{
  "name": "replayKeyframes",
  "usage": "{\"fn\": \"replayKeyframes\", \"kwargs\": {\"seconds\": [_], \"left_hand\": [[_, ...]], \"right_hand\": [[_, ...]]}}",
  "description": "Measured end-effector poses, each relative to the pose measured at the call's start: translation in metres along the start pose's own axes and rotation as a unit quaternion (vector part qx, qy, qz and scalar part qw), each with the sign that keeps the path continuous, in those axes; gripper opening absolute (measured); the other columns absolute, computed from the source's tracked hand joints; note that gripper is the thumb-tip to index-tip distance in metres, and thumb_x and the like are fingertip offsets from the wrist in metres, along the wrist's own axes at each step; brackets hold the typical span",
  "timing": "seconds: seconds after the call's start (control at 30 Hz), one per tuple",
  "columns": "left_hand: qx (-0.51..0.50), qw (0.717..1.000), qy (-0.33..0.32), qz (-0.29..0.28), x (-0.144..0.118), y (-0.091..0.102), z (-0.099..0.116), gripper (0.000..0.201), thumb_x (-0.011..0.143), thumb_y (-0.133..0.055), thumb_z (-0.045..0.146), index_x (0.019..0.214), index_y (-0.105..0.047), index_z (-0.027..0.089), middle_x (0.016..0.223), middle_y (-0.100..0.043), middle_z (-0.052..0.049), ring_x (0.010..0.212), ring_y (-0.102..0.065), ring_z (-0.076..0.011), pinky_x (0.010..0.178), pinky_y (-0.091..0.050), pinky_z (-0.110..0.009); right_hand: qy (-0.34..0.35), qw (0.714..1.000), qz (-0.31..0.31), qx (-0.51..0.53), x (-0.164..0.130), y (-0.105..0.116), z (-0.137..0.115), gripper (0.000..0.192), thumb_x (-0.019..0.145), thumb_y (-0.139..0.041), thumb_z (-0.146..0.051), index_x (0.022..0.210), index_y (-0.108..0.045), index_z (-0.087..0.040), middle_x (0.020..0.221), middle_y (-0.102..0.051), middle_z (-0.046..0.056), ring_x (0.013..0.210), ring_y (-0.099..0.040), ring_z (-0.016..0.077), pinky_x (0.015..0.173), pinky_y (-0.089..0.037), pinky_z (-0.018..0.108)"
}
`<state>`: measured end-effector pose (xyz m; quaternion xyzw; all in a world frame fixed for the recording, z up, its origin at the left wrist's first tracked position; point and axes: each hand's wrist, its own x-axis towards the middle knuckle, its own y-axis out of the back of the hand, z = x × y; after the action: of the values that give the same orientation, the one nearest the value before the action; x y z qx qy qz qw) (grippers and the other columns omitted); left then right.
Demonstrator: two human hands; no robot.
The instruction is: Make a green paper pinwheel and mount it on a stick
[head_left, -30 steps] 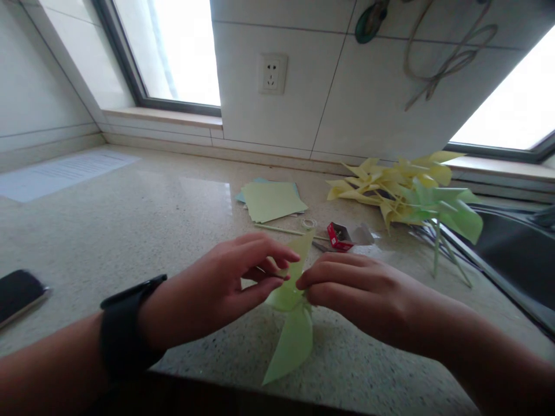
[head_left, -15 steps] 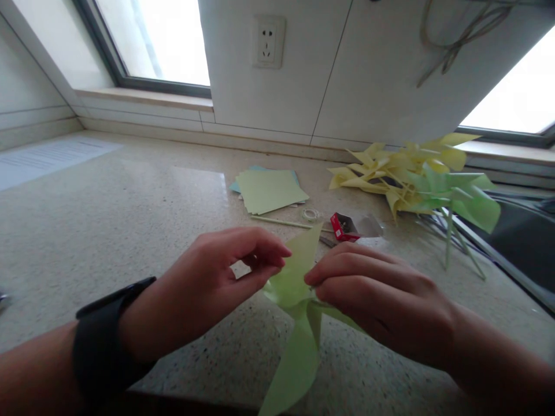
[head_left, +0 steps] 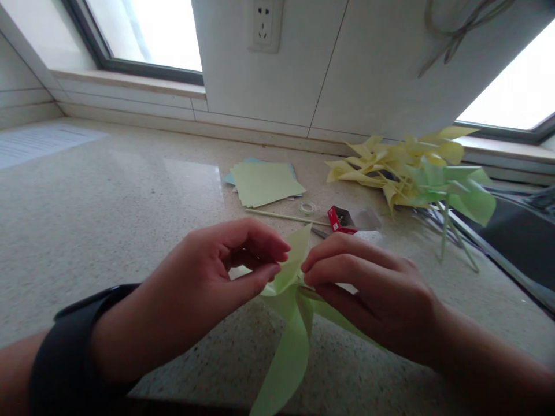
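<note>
Light-green pinwheel is being held above the near edge of the speckled counter, between the two hands. Its long axis is running from the near left to the far right: one blade is pointing away, its tip standing before a thin pale stick, and the opposite blade is pointing back toward the person, leaning left, its end reaching the lower border of the view. A further blade is extending right and nearer, passing beneath the right hand. That hand is pinching the paper near its centre with the fingertips. The left hand is curving beside the far blade, thumb and fingers nearly meeting; I cannot tell whether they are gripping anything. Beyond, the stick is lying crosswise near an opened red box, and paper sheets are lying stacked behind it. Yellow pinwheels are lying heaped at the right, near the sink
</note>
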<state>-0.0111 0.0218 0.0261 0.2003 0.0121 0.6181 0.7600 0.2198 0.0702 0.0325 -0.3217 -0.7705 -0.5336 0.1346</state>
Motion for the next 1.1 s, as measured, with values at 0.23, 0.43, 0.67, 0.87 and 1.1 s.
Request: {"fn": "replayKeyframes", "kwargs": {"seconds": [0.23, 0.43, 0.67, 0.87, 1.1], "left_hand": [[0.042, 0.998, -0.040, 0.019, -0.005, -0.003, 0.004, 0.013, 0.091, -0.069, 0.018, 0.098, -0.068, 0.029, 0.093, -0.072, 0.009, 0.084, -0.069, -0.0058, 0.078, -0.056, -0.013], [0.080, 0.993, -0.084, 0.026, -0.007, -0.006, 0.006, 0.013, 0.092, -0.068, 0.018, 0.098, -0.067, 0.030, 0.093, -0.068, 0.007, 0.085, -0.066, -0.0081, 0.075, -0.054, -0.019], [0.122, 0.986, -0.114, 0.016, -0.012, -0.005, 0.008, 0.015, 0.092, -0.068, 0.017, 0.099, -0.065, 0.030, 0.094, -0.068, 0.005, 0.086, -0.064, -0.0109, 0.074, -0.053, -0.023], [0.147, 0.981, -0.127, 0.004, -0.011, -0.005, 0.010, 0.015, 0.093, -0.067, 0.017, 0.100, -0.063, 0.030, 0.095, -0.067, 0.007, 0.087, -0.064, -0.0098, 0.076, -0.053, -0.022], [0.165, 0.975, -0.149, -0.009, -0.012, -0.005, 0.013, 0.018, 0.094, -0.063, 0.015, 0.103, -0.062, 0.030, 0.098, -0.066, 0.006, 0.088, -0.064, -0.0100, 0.077, -0.053, -0.020]], "right_hand": [[-0.006, 1.000, -0.003, -0.007, -0.001, 0.001, -0.002, 0.008, 0.093, -0.064, -0.008, 0.098, -0.064, -0.015, 0.098, -0.064, 0.004, 0.087, -0.061, 0.0101, 0.078, -0.051, 0.022], [-0.010, 1.000, 0.003, -0.024, 0.001, 0.000, -0.004, 0.006, 0.093, -0.064, -0.011, 0.097, -0.065, -0.015, 0.098, -0.064, 0.004, 0.085, -0.060, 0.0104, 0.077, -0.051, 0.022], [-0.015, 1.000, 0.011, -0.020, 0.002, -0.001, -0.004, 0.005, 0.093, -0.065, -0.010, 0.095, -0.066, -0.015, 0.098, -0.062, 0.004, 0.088, -0.060, 0.0104, 0.078, -0.051, 0.022], [-0.013, 1.000, 0.015, -0.013, 0.000, -0.001, -0.005, 0.006, 0.092, -0.066, -0.010, 0.095, -0.066, -0.015, 0.102, -0.065, 0.005, 0.092, -0.062, 0.0110, 0.082, -0.052, 0.022], [-0.026, 1.000, 0.010, 0.012, 0.001, -0.001, -0.005, 0.009, 0.092, -0.065, -0.010, 0.098, -0.066, -0.017, 0.109, -0.069, 0.007, 0.099, -0.066, 0.0144, 0.086, -0.055, 0.027]]}}
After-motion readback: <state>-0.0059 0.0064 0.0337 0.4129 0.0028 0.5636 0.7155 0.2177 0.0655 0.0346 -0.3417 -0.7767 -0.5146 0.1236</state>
